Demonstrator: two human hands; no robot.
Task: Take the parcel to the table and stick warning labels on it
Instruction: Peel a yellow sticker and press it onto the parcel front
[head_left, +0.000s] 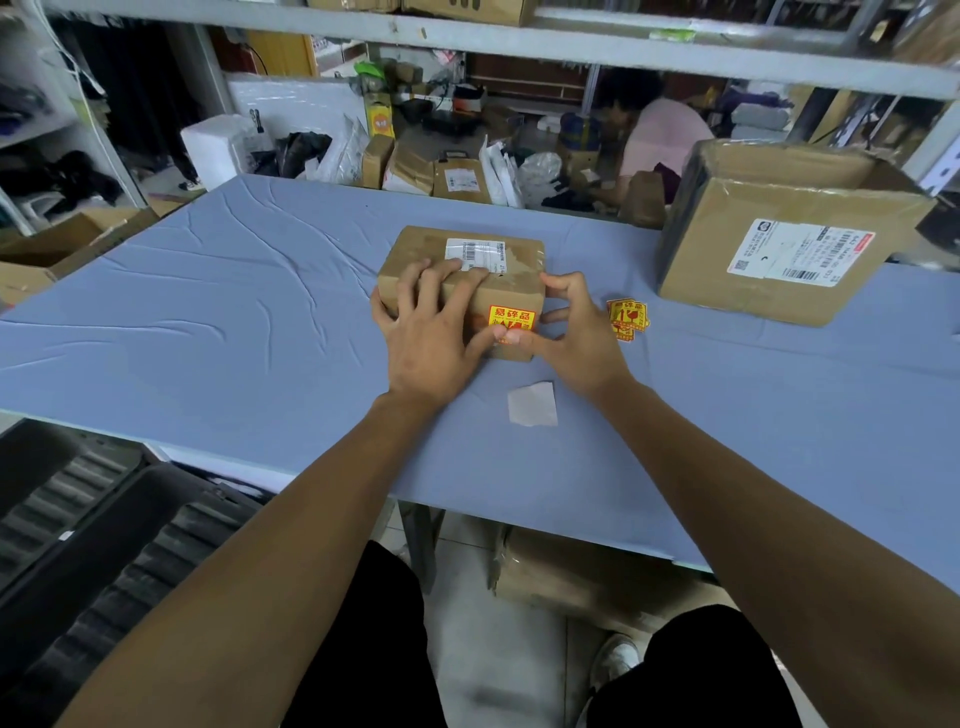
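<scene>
A small brown cardboard parcel (511, 257) with a white shipping label lies in the middle of the blue table (208, 322). A yellow and red warning label (512, 318) is stuck on its near side face. My left hand (431, 332) lies flat over the parcel's top and near left corner, its thumb on the label's lower edge. My right hand (576, 332) is at the parcel's right near corner, with its thumb pressing the label's lower edge and its fingers spread. A small stack of loose warning labels (627, 318) lies just right of that hand.
A white backing paper (532, 404) lies on the table near my right wrist. A large open cardboard box (779, 234) stands at the right back. Behind the table are more parcels, bags and a crouching person (654, 135). A box lies under the table (571, 571).
</scene>
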